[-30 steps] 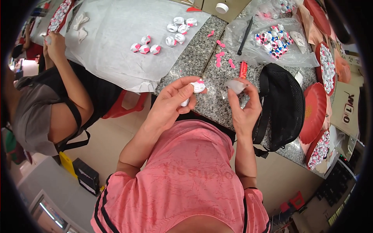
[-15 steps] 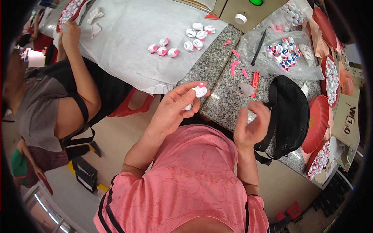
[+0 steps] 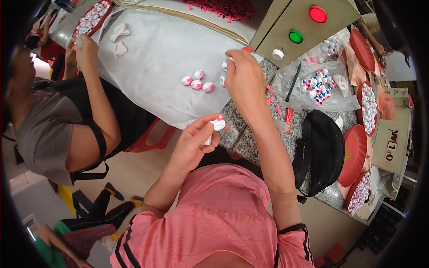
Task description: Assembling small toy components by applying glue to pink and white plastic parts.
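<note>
My left hand (image 3: 193, 142) is closed round a small white figurine head (image 3: 218, 124) with a pink bow, pinched between thumb and fingers. A second white piece (image 3: 208, 140) shows lower in the same hand. Stretched forward over the white sheet (image 3: 156, 58), my right hand (image 3: 246, 78) bends down over a cluster of similar white pieces (image 3: 223, 81). Its fingertips are partly hidden, so its grip is unclear. Left of it on the sheet sit several white-and-pink heads (image 3: 196, 84) in a small group.
A control box (image 3: 308, 27) with red and green buttons stands beyond my right hand. Right of it lie small pink parts (image 3: 279, 109), a black pen (image 3: 292, 82), a plastic bag (image 3: 339, 98) and a black pouch (image 3: 324, 152). A co-worker (image 3: 58, 120) sits close on the left.
My right hand has swung from beside the pouch forward to the far cluster of white pieces. My left hand keeps hold of the figurine head. The view has tilted up, showing the red button.
</note>
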Demonstrator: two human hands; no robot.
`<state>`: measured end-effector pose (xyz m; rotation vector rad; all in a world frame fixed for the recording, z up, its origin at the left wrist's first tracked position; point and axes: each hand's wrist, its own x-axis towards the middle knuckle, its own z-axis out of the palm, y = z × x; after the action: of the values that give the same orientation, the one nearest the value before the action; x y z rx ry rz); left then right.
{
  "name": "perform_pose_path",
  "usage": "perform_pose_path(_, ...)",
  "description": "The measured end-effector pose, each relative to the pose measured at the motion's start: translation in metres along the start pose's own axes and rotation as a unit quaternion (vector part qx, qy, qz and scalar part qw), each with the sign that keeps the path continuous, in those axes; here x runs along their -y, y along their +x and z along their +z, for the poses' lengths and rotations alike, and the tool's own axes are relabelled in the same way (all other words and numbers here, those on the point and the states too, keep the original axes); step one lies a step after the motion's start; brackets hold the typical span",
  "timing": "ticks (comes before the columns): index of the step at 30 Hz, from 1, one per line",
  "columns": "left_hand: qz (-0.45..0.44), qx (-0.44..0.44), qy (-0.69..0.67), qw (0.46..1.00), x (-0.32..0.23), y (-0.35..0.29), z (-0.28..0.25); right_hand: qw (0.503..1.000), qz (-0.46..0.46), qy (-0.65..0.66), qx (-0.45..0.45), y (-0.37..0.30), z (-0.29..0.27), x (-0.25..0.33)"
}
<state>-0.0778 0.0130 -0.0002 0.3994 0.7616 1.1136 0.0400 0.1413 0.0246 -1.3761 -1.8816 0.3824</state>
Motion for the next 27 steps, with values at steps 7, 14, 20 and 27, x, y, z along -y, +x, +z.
perform_pose_path(7,0.022,0.028,-0.019,0.999,-0.015,0.003,-0.002,0.979,0.094,-0.166,0.070,0.058,0.007,-0.009)
perform_pose_path(14,0.010,-0.028,0.011,0.999,-0.012,0.006,0.000,0.979,0.009,-0.197,-0.045,0.105,0.053,-0.037)
perform_pose_path(20,0.040,-0.047,0.049,0.997,-0.018,-0.004,-0.007,0.972,0.109,-0.208,0.029,0.156,0.108,-0.057)
perform_pose_path(27,0.044,-0.025,0.019,0.999,-0.025,0.002,-0.019,0.975,0.043,-0.218,-0.011,0.165,0.119,-0.068)
